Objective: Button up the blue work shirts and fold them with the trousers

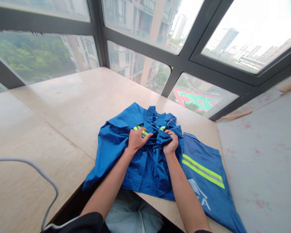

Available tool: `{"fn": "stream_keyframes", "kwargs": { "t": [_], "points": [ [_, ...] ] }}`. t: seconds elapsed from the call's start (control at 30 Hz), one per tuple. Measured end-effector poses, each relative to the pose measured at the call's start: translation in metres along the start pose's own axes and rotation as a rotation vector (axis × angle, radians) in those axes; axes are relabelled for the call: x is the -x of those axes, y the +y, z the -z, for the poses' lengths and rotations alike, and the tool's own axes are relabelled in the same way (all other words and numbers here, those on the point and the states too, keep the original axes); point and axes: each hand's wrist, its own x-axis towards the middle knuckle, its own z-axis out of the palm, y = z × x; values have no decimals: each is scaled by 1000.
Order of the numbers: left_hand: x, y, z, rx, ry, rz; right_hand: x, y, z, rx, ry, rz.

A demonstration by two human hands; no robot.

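Observation:
A blue work jacket (137, 173) with yellow-and-grey reflective strips lies rumpled on the pale ledge, its collar pointing away from me and its lower hem near the front edge. My left hand (136, 139) grips the jacket's chest beside a reflective strip, thumb stretched across the cloth and some fingers hidden. On the other side of the front opening, my right hand (171, 142) is closed on a bunched fold of the same jacket. A button shows on the front panel below my hands.
A folded blue garment (203, 152) with a reflective band and white print lies to the right, beside the flowered wall (262, 155). Grey-framed windows (140, 35) rise behind the stone-patterned ledge (50, 110). A white cable (38, 168) curves at the lower left.

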Motion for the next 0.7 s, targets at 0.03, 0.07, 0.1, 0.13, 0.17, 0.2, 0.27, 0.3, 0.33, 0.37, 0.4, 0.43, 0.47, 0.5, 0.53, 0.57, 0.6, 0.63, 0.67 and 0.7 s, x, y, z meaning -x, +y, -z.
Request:
{"fn": "stream_keyframes", "kwargs": {
  "t": [0.03, 0.07, 0.1, 0.13, 0.17, 0.2, 0.27, 0.3, 0.33, 0.37, 0.4, 0.43, 0.47, 0.5, 0.53, 0.57, 0.6, 0.63, 0.67, 0.7],
  "points": [
    [0, 0, 0, -25, -14, -10, -1, -1, 2, -49, 6, -12],
    [1, 0, -1, -53, -34, -22, -3, -2, 5, -86, 2, -26],
    [1, 0, -1, -82, -55, -31, -5, -3, 7, -118, -6, -42],
    [1, 0, -2, -107, -76, -38, -8, -4, 10, -145, -14, -60],
    [1, 0, -2, -126, -89, -39, -10, -5, 12, -170, -18, -79],
    [1, 1, -3, -138, -97, -37, -11, -6, 14, -192, -22, -97],
    [1, 2, -3, -144, -93, -33, -13, -9, 17, -209, -43, -120],
    [1, 3, -3, -143, -82, -31, -14, -11, 17, -194, -60, -121],
    [2, 4, -2, -143, -65, -30, -13, -12, 16, -167, -77, -114],
    [2, 5, -2, -145, -40, -26, -12, -14, 15, -134, -88, -102],
    [3, 6, -2, -148, -14, -21, -11, -16, 14, -101, -90, -86],
    [4, 7, -2, -149, 12, -17, -9, -18, 12, -76, -79, -70],
    [4, 7, -2, -141, 35, -19, -7, -19, 10, -51, -67, -54],
    [4, 7, -2, -123, 51, -34, -5, -20, 9, -21, -61, -35],
    [4, 6, -2, -95, 57, -62, -2, -21, 7, 18, -66, -12],
    [4, 5, -2, -61, 52, -98, 0, -22, 7, 70, -78, 16],
    [3, 4, -3, -23, 38, -135, 3, -23, 6, 132, -95, 48],
    [3, 3, -4, 12, 18, -165, 5, -23, 5, 201, -117, 82],
    [3, 2, -4, 40, -5, -181, 7, -23, 5, 273, -135, 116],
    [3, 1, -5, 58, -25, -180, 8, -23, 4, 342, -142, 146]
  ]
}}
